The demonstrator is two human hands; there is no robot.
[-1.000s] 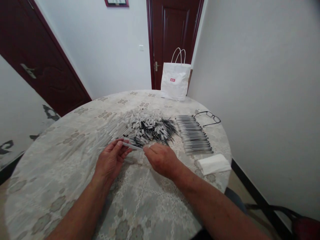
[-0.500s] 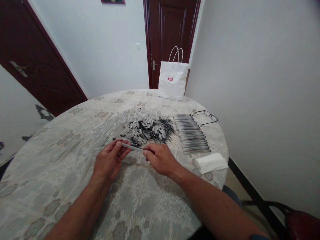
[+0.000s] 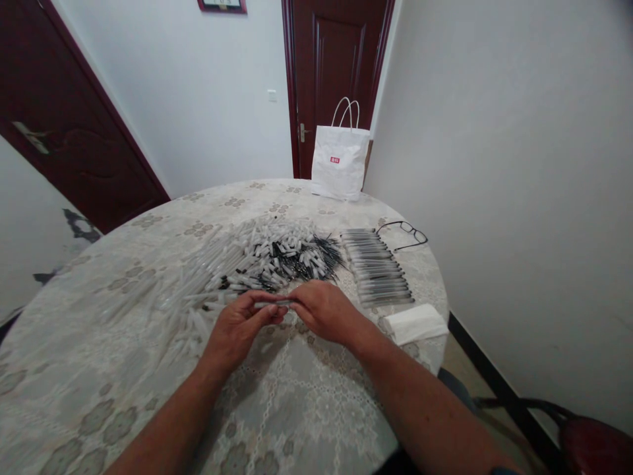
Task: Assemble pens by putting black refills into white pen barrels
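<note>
Between my two hands, above the near side of the table, is a slim pen (image 3: 275, 303) with a translucent barrel. My left hand (image 3: 247, 318) pinches the barrel between thumb and fingers. At the pen's right end my right hand (image 3: 320, 307) is closed on it, its fingertips partly hidden. Just beyond lies a heap of white pen caps (image 3: 281, 232) mixed with thin black refills (image 3: 329, 249). Left of the heap spread clear pen barrels (image 3: 198, 270). To the right, finished-looking pens (image 3: 376, 267) lie side by side in a neat row.
Eyeglasses (image 3: 411, 232) lie at the table's right edge, and a folded white tissue (image 3: 416, 323) sits nearer me. A white paper bag (image 3: 340, 161) stands at the back of the round, cloth-covered table (image 3: 277, 409). A red chair (image 3: 593, 442) is at the lower right.
My left hand has slid right along the pen, closer to my right hand, so less of the barrel shows. Small pieces left of the heap are now uncovered. The view has shifted slightly.
</note>
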